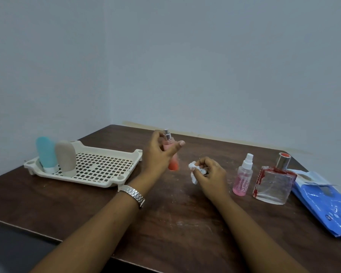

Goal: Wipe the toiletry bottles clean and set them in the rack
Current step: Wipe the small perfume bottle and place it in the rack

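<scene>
Cream plastic, the perforated rack (110,150) sits on the dark wooden table (175,223) and serves as the landmark. Inside it, at its far left end, a teal bottle (45,154) and a beige bottle (65,157) stand cap-down, touching each other.

Just right of the rack, the left hand (159,154), with a metal watch (133,194) on its wrist, grips a coral spray bottle (174,164) and holds it tilted above the table, silver nozzle up. Further right of the rack, the right hand (209,174) pinches a crumpled white tissue (195,172) in curled fingers, near the bottle but not touching it.

Well right of the rack a small pink spray bottle (242,178) stands on the table beside a square glass bottle (274,184) smeared with red. A blue wipes pack (327,205) lies farthest from the rack.
</scene>
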### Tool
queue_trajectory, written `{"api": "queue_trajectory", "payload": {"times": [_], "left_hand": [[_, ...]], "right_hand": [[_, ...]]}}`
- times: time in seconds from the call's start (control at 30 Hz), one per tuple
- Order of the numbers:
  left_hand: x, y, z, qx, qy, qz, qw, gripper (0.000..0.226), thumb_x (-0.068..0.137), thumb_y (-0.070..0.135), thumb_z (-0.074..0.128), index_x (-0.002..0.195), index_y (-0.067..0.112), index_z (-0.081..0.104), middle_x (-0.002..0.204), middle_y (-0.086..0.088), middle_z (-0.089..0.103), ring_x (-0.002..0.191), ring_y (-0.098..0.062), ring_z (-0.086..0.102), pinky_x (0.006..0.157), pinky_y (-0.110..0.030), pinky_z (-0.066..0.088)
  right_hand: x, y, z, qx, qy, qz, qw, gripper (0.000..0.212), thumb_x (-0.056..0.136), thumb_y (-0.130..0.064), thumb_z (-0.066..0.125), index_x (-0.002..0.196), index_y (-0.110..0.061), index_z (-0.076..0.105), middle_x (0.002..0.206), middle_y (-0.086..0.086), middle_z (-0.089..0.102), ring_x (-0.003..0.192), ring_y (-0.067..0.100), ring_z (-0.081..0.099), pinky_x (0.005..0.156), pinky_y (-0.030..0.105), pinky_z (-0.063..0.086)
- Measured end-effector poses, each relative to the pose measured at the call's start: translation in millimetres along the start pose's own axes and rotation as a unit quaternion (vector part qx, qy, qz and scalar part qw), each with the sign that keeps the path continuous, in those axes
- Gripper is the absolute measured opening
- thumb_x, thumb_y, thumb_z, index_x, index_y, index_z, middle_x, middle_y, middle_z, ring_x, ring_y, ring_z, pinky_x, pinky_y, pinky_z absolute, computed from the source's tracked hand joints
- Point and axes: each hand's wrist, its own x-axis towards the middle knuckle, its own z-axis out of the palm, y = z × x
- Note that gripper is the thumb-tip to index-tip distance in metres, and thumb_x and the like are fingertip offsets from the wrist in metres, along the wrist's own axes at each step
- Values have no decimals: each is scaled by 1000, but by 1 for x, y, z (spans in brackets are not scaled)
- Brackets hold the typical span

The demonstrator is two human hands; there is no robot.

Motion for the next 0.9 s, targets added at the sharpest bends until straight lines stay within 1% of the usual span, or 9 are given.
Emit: {"api": "queue_trajectory", "payload": {"times": [0.07,0.13,0.2,0.3,0.43,0.57,0.67,0.8,0.9], "left_hand": [[1,1,-19,8,16,-2,1000,41,76,40,74,106,26,50,94,15,63,85,-4,62,71,-24,50],[4,-1,-43,1,47,-14,999,42,75,34,76,109,22,53,99,8,66,88,-7,63,73,-25,50],[8,-5,-68,2,86,-17,996,41,74,28,79,108,18,58,99,3,68,88,-7,64,73,-19,49],[8,-17,-102,56,131,-19,990,39,73,24,81,107,18,63,95,5,68,81,0,62,69,-9,46],[2,-40,-133,106,174,-56,978,44,72,26,82,112,15,67,101,3,67,87,-15,62,80,-29,49],[-3,-55,-151,158,202,-83,963,47,74,26,81,117,12,66,112,-7,67,87,-17,57,76,-29,45],[-5,-58,-160,169,209,-86,959,47,75,22,80,118,8,66,112,-13,67,90,-16,56,79,-29,46],[-4,-56,-166,183,209,-70,958,52,74,19,81,121,10,63,115,-12,66,95,-19,58,84,-30,47],[-3,-57,-168,201,216,-55,954,51,71,18,83,116,11,60,111,-10,65,88,-16,55,79,-27,44]], "right_hand": [[-1,-1,0,-11,-5,-8,1000,10,81,-11,66,76,-17,60,79,-3,57,70,4,54,57,6,39],[-2,-1,1,-32,-17,-23,999,10,81,-10,65,77,-16,58,78,-3,56,69,4,52,56,6,38],[-3,-2,2,-61,-34,-41,997,11,81,-11,64,76,-16,56,77,-3,55,68,4,51,53,9,36],[-5,-4,2,-95,-59,-63,992,14,83,-12,62,77,-19,52,77,-5,51,67,2,47,53,11,32],[-9,-9,2,-108,-104,-82,985,14,85,-11,60,79,-22,52,80,-5,50,69,3,48,55,13,33],[-12,-10,2,-120,-120,-86,982,12,84,-11,59,81,-22,54,81,-5,52,70,5,49,56,15,33],[-14,-10,1,-118,-118,-85,982,13,84,-9,59,80,-21,54,81,-3,53,71,4,49,56,14,32],[-13,-11,1,-118,-124,-83,982,14,84,-10,59,80,-21,54,81,-3,53,71,4,49,56,13,31],[-13,-11,1,-119,-128,-80,981,14,85,-10,59,80,-23,53,82,-4,53,72,4,50,56,13,31]]}}
